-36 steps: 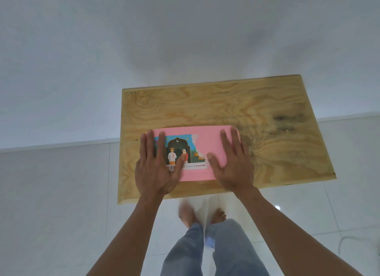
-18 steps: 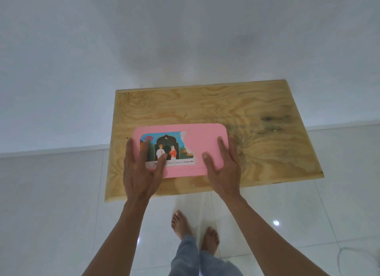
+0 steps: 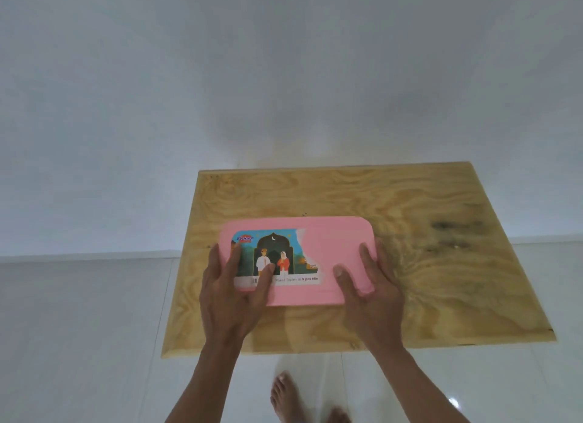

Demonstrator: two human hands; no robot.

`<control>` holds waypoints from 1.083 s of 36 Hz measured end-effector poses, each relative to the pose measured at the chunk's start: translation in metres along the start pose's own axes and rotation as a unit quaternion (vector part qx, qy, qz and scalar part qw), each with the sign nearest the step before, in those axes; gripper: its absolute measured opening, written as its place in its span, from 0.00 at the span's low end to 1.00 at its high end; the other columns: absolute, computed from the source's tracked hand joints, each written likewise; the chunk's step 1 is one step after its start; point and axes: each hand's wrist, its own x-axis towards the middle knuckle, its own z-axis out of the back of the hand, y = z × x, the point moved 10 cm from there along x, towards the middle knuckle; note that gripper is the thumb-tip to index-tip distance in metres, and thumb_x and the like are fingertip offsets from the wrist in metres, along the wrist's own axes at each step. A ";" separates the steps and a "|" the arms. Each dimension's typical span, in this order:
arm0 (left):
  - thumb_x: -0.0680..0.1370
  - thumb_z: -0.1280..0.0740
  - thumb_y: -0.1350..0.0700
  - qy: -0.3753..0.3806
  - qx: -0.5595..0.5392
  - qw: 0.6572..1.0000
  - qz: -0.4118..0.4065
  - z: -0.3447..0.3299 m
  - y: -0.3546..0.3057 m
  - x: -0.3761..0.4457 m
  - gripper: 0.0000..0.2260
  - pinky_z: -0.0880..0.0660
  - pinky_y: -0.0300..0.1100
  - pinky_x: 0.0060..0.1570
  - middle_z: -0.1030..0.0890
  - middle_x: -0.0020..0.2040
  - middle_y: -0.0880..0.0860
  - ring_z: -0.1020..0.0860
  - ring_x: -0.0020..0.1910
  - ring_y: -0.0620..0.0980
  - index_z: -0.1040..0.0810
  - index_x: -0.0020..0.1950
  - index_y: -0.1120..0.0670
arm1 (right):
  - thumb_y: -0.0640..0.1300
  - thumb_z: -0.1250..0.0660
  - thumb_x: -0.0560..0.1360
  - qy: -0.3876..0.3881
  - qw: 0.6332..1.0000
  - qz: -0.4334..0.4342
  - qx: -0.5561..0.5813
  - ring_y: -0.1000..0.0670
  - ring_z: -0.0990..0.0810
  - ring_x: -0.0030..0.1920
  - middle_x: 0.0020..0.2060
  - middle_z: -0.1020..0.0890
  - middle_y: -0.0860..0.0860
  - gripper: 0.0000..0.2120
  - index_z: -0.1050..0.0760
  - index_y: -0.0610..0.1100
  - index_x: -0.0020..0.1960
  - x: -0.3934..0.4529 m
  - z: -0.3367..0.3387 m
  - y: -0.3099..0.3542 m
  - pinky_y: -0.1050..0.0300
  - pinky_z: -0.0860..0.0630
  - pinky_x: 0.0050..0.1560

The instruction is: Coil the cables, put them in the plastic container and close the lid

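Lid [image 3: 331, 249] is sitting on container | your left hand [image 3: 232, 296] and right hand [image 3: 369, 291] are pressing flat-fingered at 9 and 3 o'clock | rigid, light, slick plastic; you're best pressing its edges on the tabletop [image 3: 441, 265].

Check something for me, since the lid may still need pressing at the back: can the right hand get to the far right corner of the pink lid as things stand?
Probably yes. The right hand already rests on the pink lid near its right end, and nothing lies on the lid between its fingers and that corner.
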 end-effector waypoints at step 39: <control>0.85 0.56 0.43 0.094 0.205 0.970 -0.092 -0.080 -0.072 0.151 0.28 0.57 0.58 0.79 0.53 0.83 0.52 0.58 0.82 0.51 0.51 0.82 0.55 | 0.59 0.58 0.83 0.161 0.928 0.063 -0.330 0.49 0.57 0.80 0.81 0.54 0.51 0.29 0.53 0.48 0.81 0.168 -0.069 0.029 0.41 0.48 0.78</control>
